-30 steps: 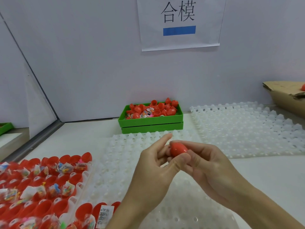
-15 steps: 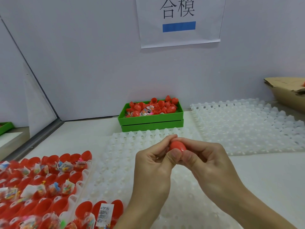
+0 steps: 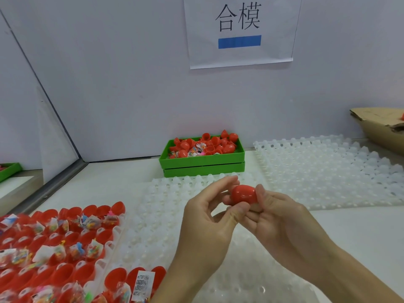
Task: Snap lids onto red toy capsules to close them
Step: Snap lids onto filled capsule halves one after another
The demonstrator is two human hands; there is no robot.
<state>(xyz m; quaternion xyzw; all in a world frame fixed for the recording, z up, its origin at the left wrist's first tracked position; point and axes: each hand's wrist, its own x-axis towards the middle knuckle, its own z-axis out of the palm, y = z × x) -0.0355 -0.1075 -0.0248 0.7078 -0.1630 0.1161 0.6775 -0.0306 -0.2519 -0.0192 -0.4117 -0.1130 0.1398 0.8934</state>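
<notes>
Here the two hands meet above the middle of the table, both on one red capsule. The left hand pinches its left end between thumb and curled fingers, with the forefinger reaching over the top. The right hand grips the right end, thumb on the upper side and fingers curled beneath. The capsule lies sideways between them, held in the air above a clear plastic tray of small cups that covers the middle of the table.

At the near left corner sits a tray of open red capsule halves, many with small wrapped toys inside. At the far edge, against the wall, stands a green box heaped with red lids and a few toy packets. A second clear tray lies toward the far right, and a cardboard box sits at the far right corner. A paper sign with a blue bar hangs on the wall above.
</notes>
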